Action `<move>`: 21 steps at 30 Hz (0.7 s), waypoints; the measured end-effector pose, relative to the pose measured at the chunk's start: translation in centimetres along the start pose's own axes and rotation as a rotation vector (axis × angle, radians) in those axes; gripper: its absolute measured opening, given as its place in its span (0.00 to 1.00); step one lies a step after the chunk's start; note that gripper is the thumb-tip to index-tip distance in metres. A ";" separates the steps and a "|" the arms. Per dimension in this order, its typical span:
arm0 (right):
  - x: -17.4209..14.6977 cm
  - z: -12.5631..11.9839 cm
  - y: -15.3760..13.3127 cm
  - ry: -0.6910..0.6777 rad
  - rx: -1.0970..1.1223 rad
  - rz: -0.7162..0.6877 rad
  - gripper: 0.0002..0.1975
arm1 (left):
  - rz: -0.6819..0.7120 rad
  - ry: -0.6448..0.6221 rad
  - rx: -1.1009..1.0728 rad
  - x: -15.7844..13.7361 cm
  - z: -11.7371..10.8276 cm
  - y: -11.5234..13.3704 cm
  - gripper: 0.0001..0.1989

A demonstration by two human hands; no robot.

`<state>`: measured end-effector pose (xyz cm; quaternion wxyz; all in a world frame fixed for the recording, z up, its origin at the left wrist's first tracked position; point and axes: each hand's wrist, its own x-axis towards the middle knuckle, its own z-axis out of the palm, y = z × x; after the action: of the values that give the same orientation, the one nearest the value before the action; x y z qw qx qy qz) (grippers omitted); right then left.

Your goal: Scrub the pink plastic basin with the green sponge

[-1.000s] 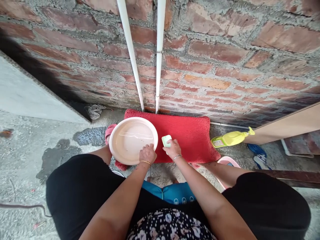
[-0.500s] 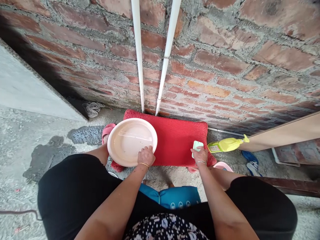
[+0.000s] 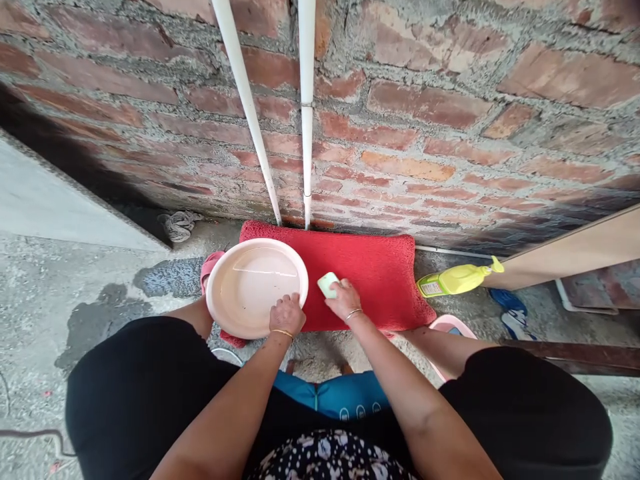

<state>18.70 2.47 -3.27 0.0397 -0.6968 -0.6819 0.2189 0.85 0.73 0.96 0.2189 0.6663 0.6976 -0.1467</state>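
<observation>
My left hand is closed over the near right rim of a pale pink basin, which stands on the left part of a red, towel-like cloth. Clear water with a bright reflection lies in the basin. Over the cloth, right of the basin, my right hand grips a small pale green rectangular block with rounded corners. Its exact kind I cannot make out, and my fingers cover its near end. Whether the block touches the cloth is unclear.
A yellow pump bottle lies or leans right of the cloth. Beyond rises a brick wall with two white pipes. A pink container is by my right leg, a grey rag at the left, and a leaning board at the right.
My right hand has moved left across the cloth with the pale green block, from the right end toward the basin. My left hand stays on the basin's rim. The view has shifted slightly.
</observation>
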 end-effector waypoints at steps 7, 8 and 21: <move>-3.0 -5.6 15.3 0.230 0.137 0.651 0.18 | 0.008 0.014 -0.030 -0.1 0.1 -0.1 0.17; -3.5 -6.3 16.5 0.259 0.138 0.763 0.19 | 0.011 0.015 -0.037 -0.1 0.2 -0.1 0.17; 7.0 -3.1 0.8 0.205 0.204 0.225 0.19 | 0.044 0.103 -0.021 -0.1 0.8 -0.4 0.17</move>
<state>20.36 9.94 -2.45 0.1549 -0.7796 -0.5664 0.2178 0.51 0.25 0.25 0.1928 0.6857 0.6947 -0.1002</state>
